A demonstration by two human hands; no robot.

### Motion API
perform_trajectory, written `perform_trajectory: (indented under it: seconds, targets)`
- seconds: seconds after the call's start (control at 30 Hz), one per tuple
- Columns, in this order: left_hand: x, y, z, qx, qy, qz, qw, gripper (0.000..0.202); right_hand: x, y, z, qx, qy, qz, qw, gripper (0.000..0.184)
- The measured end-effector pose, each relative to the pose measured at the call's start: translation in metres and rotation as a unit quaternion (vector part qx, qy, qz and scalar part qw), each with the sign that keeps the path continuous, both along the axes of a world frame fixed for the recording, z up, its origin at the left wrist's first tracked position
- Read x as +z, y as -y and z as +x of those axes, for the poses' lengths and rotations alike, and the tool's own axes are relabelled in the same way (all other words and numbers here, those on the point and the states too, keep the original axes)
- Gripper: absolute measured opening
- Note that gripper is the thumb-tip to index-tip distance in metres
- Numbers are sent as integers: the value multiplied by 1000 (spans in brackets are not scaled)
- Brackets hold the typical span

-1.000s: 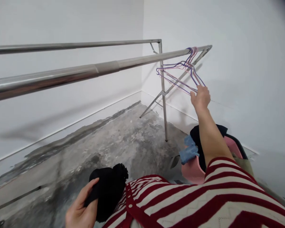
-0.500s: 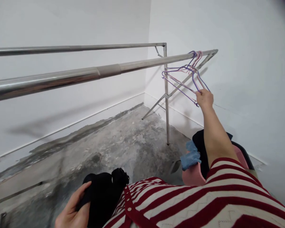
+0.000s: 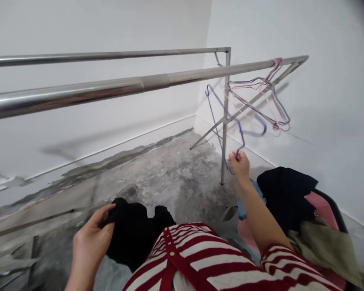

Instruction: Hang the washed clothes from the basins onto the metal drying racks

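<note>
A purple clothes hanger [image 3: 241, 131] is pinched at one end by my right hand [image 3: 240, 165], its hook pointing right, off the rail. Low on the left, my left hand [image 3: 94, 228] grips a bunched black garment [image 3: 130, 230] between thumb and fingers; the cloth lies against my striped top. Several pink and purple hangers [image 3: 268, 83] hang together near the far right end of the metal rail [image 3: 197, 73], beyond my right hand. Which kind of garment the black cloth is, I cannot tell.
A second metal rail [image 3: 124, 53] runs behind the front one, joined to folding legs [image 3: 225, 141]. At the lower right, dark clothes [image 3: 286, 196] and an olive garment [image 3: 327, 250] lie in a pink container [image 3: 326, 208]. White walls meet behind the rack above a stained concrete floor [image 3: 164, 173].
My right hand has taken the purple hanger off the rail and moved it down and left. My left hand still holds the black garment. The view has shifted a little.
</note>
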State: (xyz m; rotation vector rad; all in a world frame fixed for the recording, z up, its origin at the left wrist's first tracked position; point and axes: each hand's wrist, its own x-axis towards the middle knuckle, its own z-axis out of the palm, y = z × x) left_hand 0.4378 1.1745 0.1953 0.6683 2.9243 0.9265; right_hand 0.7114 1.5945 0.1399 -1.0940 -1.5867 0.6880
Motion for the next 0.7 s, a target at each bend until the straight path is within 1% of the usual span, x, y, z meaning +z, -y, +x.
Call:
perform_trajectory:
  seconds: [0.03, 0.07, 0.17, 0.23, 0.27, 0.3, 0.33, 0.37, 0.43, 0.47, 0.5, 0.53, 0.57, 0.63, 0.7]
  targets:
    - [11, -5, -2, 0, 1, -36, 999, 41, -2, 5, -6, 34, 4, -12, 999, 37]
    - [23, -12, -5, -1, 1, -75, 997, 40, 1, 8, -12, 64, 8, -21, 998, 40]
    - [53, -35, -16, -33, -48, -172, 983, 40, 14, 20, -26, 150, 38, -34, 987, 37]
    - [65, -48, -27, -52, -83, -219, 971, 39, 16, 37, -33, 225, 63, -60, 970, 32]
    - [69, -53, -34, -53, -96, -236, 965, 39, 14, 49, -35, 269, 75, -87, 956, 31]
    - [71, -57, -40, -58, -108, -247, 961, 39, 9, 62, -38, 316, 84, -126, 937, 31]
    - [73, -59, -47, -56, -115, -254, 959, 38, 3, 76, -39, 364, 86, -172, 911, 32]
    - [74, -61, -52, -56, -119, -258, 957, 37, -4, 91, -41, 413, 83, -217, 880, 33]
    - [74, -63, -62, -56, -123, -260, 956, 35, -15, 120, -47, 505, 76, -291, 809, 37]
    - [75, -63, -66, -58, -125, -261, 956, 34, -19, 134, -52, 542, 77, -316, 775, 38]
    - [74, -64, -69, -60, -126, -262, 955, 33, -21, 146, -57, 569, 80, -332, 748, 37]
    - [74, -64, -73, -62, -124, -265, 954, 32, -21, 157, -62, 586, 87, -340, 731, 33]
    - [74, -65, -76, -66, -121, -269, 953, 33, -20, 166, -67, 594, 95, -341, 723, 30]
    - [73, -65, -83, -82, -110, -281, 950, 34, -17, 179, -74, 596, 117, -326, 725, 28]
    - [73, -65, -89, -104, -99, -296, 944, 34, -13, 185, -76, 614, 158, -290, 717, 30]
